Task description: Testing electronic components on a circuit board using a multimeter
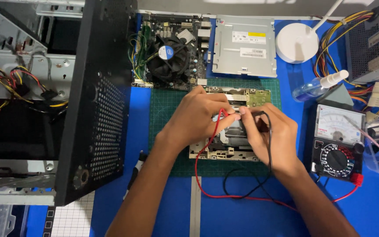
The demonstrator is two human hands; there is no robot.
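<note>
Probes pinched over an opened optical drive (231, 131) on the green cutting mat (165, 109).
Left hand (198, 118) clamped the red probe (221, 115), right hand (268, 134) the black probe (259, 115) — light, stiff rods, probably best gripped by their insulated shafts — the drive's exposed board looked fragile.

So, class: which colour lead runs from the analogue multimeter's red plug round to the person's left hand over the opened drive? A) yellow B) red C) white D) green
B: the thin red test lead loops from the black analogue multimeter across the blue mat up to the left hand; the right hand has the black lead.
</note>
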